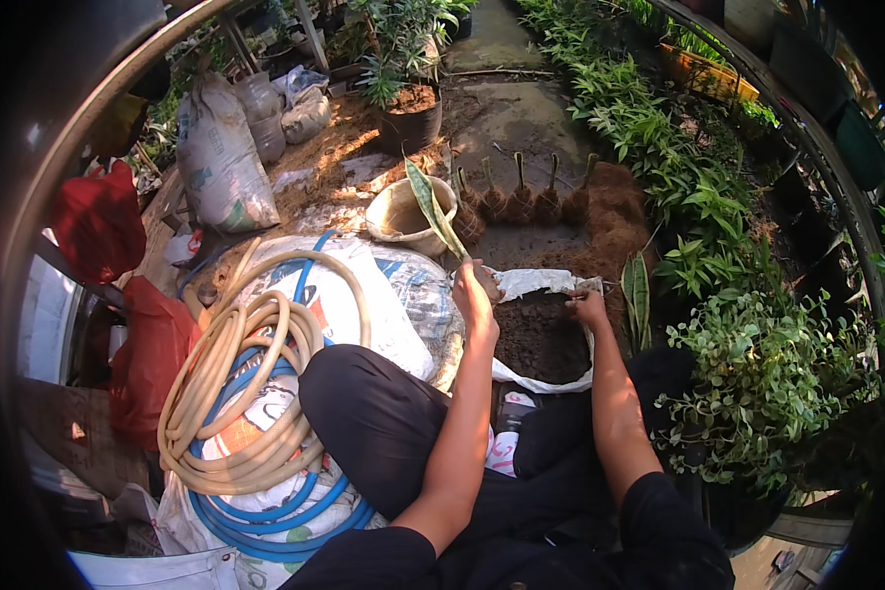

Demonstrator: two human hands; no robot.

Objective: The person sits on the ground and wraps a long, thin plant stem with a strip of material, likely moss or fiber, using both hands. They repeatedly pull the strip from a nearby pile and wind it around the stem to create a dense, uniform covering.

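Observation:
My left hand grips the lower end of a snake plant leaf that points up and away, its tip over a round pale tub. Something dark, perhaps soil at its base, shows by my fingers. My right hand holds the right rim of an open white sack full of dark soil in front of my legs. Beyond the sack stands a row of several fibre-wrapped root balls with short stems. Beside them lies brown coconut fibre. More snake plant leaves lean right of the sack.
A coiled beige hose and a blue hose lie on filled sacks at my left. Leafy plants crowd the right side. A black pot holds a shrub farther off, near a standing sack.

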